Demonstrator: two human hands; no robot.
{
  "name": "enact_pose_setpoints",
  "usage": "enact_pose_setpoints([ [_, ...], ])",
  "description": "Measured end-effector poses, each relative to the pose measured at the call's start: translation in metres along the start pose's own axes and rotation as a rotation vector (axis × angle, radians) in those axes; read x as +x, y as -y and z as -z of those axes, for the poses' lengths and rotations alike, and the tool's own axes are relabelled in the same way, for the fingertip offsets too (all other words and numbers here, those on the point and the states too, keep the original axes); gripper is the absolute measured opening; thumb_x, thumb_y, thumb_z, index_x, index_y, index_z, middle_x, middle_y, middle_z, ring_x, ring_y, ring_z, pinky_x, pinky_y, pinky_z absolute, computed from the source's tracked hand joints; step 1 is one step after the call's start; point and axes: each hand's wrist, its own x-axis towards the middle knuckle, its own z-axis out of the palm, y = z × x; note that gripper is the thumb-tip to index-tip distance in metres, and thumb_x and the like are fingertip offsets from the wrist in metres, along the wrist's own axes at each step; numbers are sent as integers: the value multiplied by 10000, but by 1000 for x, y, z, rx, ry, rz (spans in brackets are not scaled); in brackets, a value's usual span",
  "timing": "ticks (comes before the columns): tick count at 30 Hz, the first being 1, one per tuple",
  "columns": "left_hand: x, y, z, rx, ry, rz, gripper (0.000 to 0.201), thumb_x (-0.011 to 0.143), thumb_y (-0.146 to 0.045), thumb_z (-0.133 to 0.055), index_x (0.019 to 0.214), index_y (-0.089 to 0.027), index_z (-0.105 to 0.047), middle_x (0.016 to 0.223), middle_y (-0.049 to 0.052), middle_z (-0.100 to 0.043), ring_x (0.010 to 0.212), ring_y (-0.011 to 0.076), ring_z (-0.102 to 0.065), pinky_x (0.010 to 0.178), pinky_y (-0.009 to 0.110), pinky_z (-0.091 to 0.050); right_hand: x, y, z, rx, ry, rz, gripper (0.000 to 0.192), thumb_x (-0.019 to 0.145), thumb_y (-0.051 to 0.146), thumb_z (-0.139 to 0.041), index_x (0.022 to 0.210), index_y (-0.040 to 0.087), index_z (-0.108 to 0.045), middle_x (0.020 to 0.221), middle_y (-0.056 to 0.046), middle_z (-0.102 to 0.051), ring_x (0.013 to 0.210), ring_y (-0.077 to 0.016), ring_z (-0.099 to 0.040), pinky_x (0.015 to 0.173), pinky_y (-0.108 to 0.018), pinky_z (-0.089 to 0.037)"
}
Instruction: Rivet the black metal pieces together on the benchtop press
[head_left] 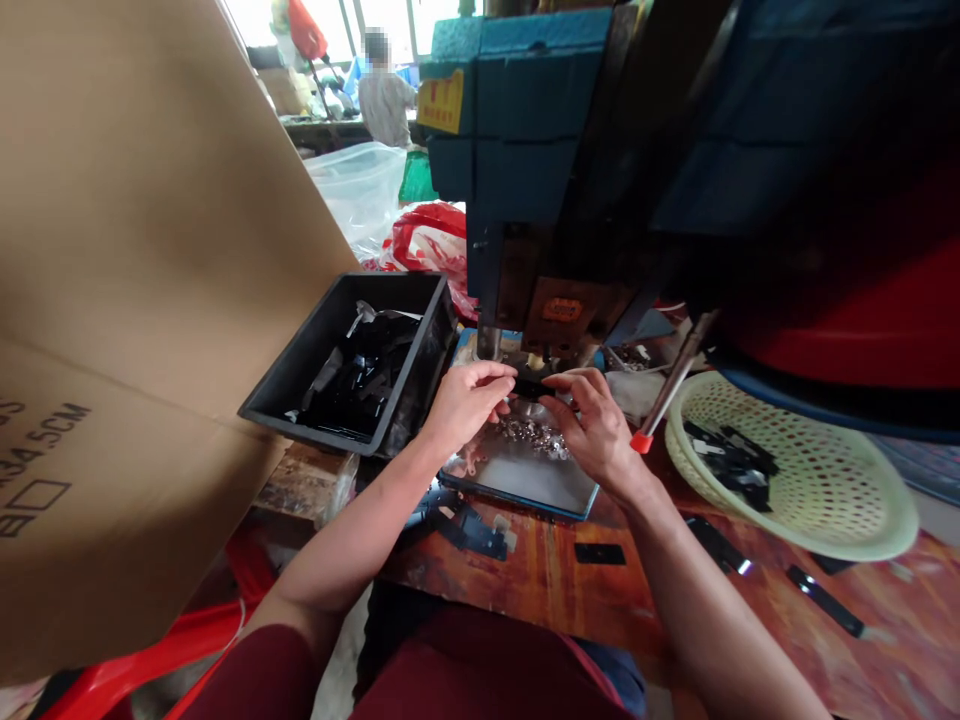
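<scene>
Both hands meet under the head of a blue press machine (525, 150). A small flat black plate (534, 388) spans the gap between them. My left hand (471, 400) pinches its left end, thumb and fingers together. At the right end, my right hand (589, 415) grips the plate with curled fingers. Just below the hands, many small shiny metal pieces (536, 435) lie scattered on a blue-rimmed metal tray (547, 485). The fingers partly cover the plate, and I cannot tell whether it touches the die beneath the press.
A black bin (397, 410) of dark flat parts stands left, beside a large cardboard sheet (150, 220). To the right are a pale plastic basket (840, 460) with black plates and a red-tipped lever (675, 385). Black plates (600, 553) lie on the wooden table (525, 590). A person (386, 100) is far behind.
</scene>
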Motion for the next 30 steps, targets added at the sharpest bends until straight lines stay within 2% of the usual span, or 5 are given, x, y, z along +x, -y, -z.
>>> enact_pose_setpoints([
  [9, -25, 24, 15, -24, 60, 175, 145, 905, -199, -694, 997, -126, -779, 634, 13, -680, 461, 79, -546, 418, 173, -396, -30, 9, 11, 150, 141, -90, 341, 973, 355, -715, 1295, 265, -648, 1143, -77, -656, 945, -209, -665, 856, -409, -609],
  [14, -35, 30, 16, -33, 67, 244, 180, 895, -237, -701, 1024, -138, -778, 644, 14, -677, 450, 81, -536, 374, 171, -310, -38, 13, 14, 171, 162, -107, 266, 964, 352, -726, 1207, 250, -690, 1091, -72, -694, 938, -216, -673, 874, -421, -599],
  [17, -39, 33, 16, -55, 72, 253, 184, 875, -249, -725, 1006, -130, -776, 636, 18, -682, 446, 73, -534, 391, 167, -304, -40, 16, 13, 197, 159, -120, 219, 964, 353, -725, 1150, 239, -708, 1024, -62, -703, 889, -207, -669, 812, -390, -593],
  [23, -45, 45, 20, -140, 116, 201, 206, 800, -252, -781, 942, -103, -773, 743, 54, -725, 544, 97, -616, 476, 196, -446, -44, 24, 14, 263, 187, -172, 234, 940, 357, -752, 1136, 232, -727, 968, -46, -702, 827, -188, -652, 719, -342, -572],
  [30, -47, 52, 22, -138, 111, 187, 214, 795, -253, -787, 941, -97, -772, 783, 67, -731, 553, 104, -628, 470, 207, -459, -47, 24, 12, 240, 215, -208, 243, 946, 390, -732, 1127, 228, -736, 974, -59, -712, 774, -181, -639, 707, -356, -570],
])
